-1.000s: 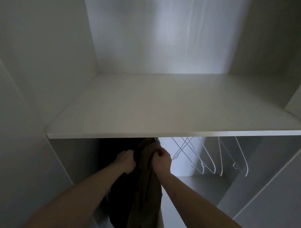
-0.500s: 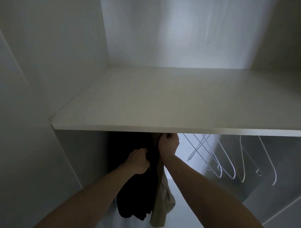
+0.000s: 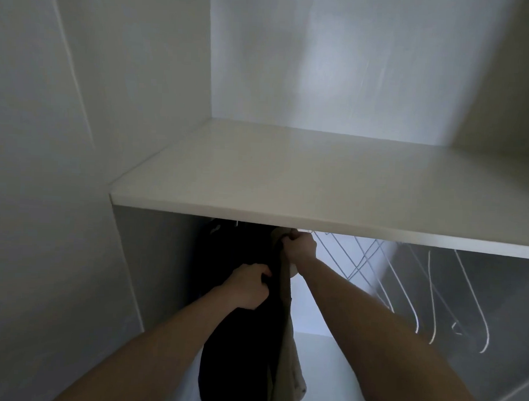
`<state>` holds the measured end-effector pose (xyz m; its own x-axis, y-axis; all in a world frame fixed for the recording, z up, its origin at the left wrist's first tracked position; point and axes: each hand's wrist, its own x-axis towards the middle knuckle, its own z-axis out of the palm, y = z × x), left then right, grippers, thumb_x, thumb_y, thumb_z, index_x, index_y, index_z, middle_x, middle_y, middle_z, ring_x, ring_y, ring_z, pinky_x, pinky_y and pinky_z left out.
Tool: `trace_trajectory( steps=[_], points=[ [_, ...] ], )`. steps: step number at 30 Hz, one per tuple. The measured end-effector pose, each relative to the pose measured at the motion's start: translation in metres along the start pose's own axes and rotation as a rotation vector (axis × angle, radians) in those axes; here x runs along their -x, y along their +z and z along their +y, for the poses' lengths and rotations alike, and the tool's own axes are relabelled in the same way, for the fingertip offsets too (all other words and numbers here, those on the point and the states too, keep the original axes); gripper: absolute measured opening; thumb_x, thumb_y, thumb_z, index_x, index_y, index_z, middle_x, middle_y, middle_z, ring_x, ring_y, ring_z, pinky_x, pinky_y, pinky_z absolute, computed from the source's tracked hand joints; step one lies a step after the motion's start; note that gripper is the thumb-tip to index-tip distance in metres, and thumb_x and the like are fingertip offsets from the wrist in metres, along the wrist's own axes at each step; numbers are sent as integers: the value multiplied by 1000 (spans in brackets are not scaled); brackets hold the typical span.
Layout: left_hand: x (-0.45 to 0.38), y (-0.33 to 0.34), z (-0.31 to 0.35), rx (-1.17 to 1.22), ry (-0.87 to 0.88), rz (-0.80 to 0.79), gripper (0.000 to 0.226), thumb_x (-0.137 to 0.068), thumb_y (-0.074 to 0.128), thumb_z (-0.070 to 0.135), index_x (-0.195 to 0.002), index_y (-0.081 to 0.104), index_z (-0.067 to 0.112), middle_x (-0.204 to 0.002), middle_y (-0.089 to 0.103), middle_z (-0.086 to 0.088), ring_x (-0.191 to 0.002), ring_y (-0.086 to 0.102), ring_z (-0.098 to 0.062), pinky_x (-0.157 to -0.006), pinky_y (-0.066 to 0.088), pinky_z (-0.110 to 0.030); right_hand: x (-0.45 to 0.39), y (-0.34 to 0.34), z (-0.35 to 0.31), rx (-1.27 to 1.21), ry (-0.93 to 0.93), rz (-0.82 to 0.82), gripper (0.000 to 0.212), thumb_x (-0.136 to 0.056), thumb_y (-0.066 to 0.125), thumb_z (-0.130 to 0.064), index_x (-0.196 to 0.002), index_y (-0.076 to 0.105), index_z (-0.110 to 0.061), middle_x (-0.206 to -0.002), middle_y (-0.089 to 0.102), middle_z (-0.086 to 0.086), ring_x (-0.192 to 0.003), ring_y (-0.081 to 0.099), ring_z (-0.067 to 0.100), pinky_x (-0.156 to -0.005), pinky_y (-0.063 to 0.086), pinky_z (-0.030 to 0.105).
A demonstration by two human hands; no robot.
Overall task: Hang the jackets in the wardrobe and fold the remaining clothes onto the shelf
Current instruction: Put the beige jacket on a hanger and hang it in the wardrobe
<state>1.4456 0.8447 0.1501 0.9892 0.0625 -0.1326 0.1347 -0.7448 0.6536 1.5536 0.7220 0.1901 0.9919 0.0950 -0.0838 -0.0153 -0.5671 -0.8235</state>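
The tan jacket (image 3: 285,345) hangs under the shelf (image 3: 288,177), at about six o'clock in the head view, its top hidden just behind the shelf's front edge and its length dropping as a narrow strip to the bottom of the picture. The right hand (image 3: 299,246) is at its top, right under the shelf edge, fingers curled tight round the tan cloth there; whether a hanger is inside that grip cannot be told. Pressed against the tan jacket on its nine o'clock side hangs a black jacket (image 3: 237,334), a dark mass that reaches from the shelf edge down past the forearms. The left hand (image 3: 248,285) is lower than the right, at about seven o'clock from it, fingers bent and pinching the black cloth right where it meets the tan one. Both bare forearms come up from the bottom corners of the view and converge on the two garments. At three o'clock from the right hand, several white wire hangers (image 3: 428,296) dangle under the shelf, bare of clothing, their loops spread well apart from the jackets. The shelf top is pale and lit softly, with the wardrobe (image 3: 62,193) side wall at nine o'clock and the back panel at twelve.
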Motion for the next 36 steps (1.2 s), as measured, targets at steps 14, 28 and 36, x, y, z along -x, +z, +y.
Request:
trace_trajectory(
  steps=[14,28,36],
  points=[
    [33,-6,16,-46,101,294,19,-89,63,20,-95,70,36,-88,54,16,-80,58,-6,-78,52,-27,71,-25,45,-85,-109,-126,23,-96,49,-14,-106,70,-16,-90,61,-6,-83,62,23,-69,48,24],
    [24,63,128,95,188,140,22,-91,63,14,-112,66,20,-106,63,5,-82,55,-11,-87,53,-36,93,-170,157,186,44,249,54,-94,67,-17,-145,50,-16,-143,55,5,-121,61,26,-106,44,35],
    [16,72,121,122,71,97,26,-91,63,16,-116,62,24,-108,55,12,-100,58,-13,-94,54,-34,66,-148,162,143,109,-44,52,-99,60,-17,-149,45,-17,-129,67,7,-105,70,30,-95,56,39]
  ],
)
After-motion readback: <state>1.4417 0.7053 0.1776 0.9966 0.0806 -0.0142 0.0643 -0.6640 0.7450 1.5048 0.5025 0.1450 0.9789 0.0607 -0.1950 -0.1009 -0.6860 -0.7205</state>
